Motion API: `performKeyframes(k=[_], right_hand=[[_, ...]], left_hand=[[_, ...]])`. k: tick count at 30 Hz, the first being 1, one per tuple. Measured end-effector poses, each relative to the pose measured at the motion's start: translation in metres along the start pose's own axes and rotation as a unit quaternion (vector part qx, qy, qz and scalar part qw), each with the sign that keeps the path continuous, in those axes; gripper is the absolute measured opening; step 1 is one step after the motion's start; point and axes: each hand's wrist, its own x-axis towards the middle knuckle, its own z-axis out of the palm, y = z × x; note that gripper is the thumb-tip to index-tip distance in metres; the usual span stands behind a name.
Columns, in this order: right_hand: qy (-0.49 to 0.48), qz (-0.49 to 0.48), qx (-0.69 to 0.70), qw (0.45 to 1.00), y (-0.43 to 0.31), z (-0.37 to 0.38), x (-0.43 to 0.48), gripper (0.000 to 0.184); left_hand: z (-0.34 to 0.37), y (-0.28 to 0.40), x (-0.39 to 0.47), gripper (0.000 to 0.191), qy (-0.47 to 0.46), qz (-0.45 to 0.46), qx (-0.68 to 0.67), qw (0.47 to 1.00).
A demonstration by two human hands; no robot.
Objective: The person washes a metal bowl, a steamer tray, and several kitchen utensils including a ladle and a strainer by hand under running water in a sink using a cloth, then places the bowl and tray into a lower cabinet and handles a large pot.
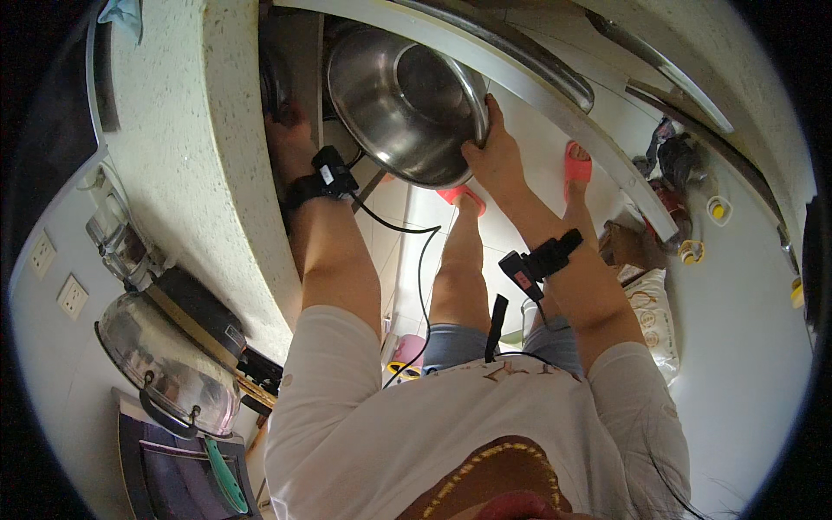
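A stainless steel basin (370, 84) is tilted at the cabinet opening, its hollow turned partly towards me. My right hand (497, 153) grips its rim, with the thumb on the inner side and the fingers around the outside. My left hand (290, 133) reaches into the shadowed cabinet (304, 58) under the countertop, beside a dark round thing (274, 75) that may be a pot. Shadow hides most of its fingers, so whether it holds anything is unclear. Each wrist bears a black strapped device; a cable (426, 260) runs from the left one.
An open cabinet door (552, 107) with a metal handle (520, 49) stands beyond the basin. The speckled countertop (240, 162) edges my left arm. Bottles with yellow caps (717, 209), a cardboard box (627, 244) and a white sack (653, 318) stand at right.
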Motion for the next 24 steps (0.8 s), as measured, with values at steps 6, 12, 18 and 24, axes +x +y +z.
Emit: performKeyframes(k=[6, 12, 18, 24], right_hand=[[-0.032, 0.024, -0.005, 0.999, -0.009, -0.001, 0.005, 0.08], [-0.03, 0.018, -0.008, 0.999, -0.006, -0.002, 0.014, 0.081], [-0.068, 0.053, 0.025, 0.996, -0.03, -0.007, 0.008, 0.081], [-0.104, 0.039, 0.074, 0.991, -0.043, 0.005, 0.011, 0.08]], left_hand=[[-0.028, -0.003, 0.002, 0.034, -0.088, 0.345, 0.648, 0.673], [-0.023, -0.028, -0.064, 0.036, 0.001, 0.12, 0.129, 0.984], [-0.032, -0.033, -0.125, 0.038, -0.024, 0.005, -0.013, 1.0], [-0.072, -0.016, -0.142, 0.042, -0.162, 0.002, 0.021, 0.986]])
